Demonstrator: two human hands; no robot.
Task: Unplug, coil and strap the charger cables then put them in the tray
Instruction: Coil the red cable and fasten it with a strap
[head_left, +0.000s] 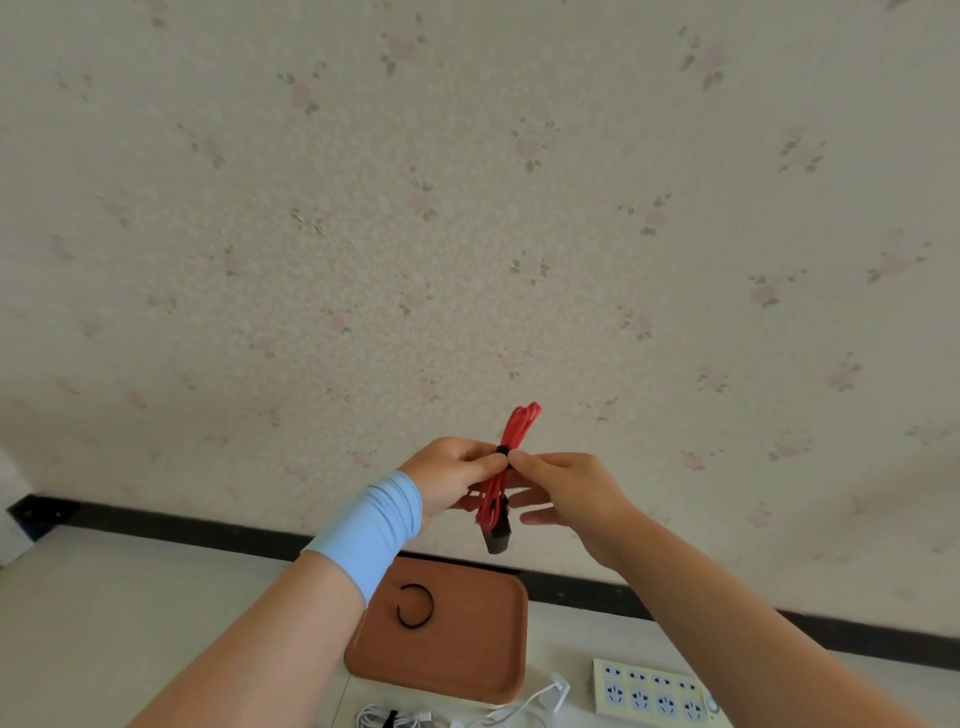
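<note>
A coiled red charger cable (519, 426) with a dark plug hanging at its lower end is held up in front of the wall, above the tray. My left hand (449, 475) grips the bundle at its middle. My right hand (563, 491) pinches the black strap (502, 450) wrapped round the coil with thumb and forefinger; its other fingers are spread. Below, the brown tray (467, 670) lies on the pale surface with a loose black strap (414, 607) curled in it.
A white power strip (652, 691) lies right of the tray. A white plug and cable (540, 699) and a coiled white cable with a black strap (387, 719) lie at the tray's near edge. A black skirting runs along the flowered wall.
</note>
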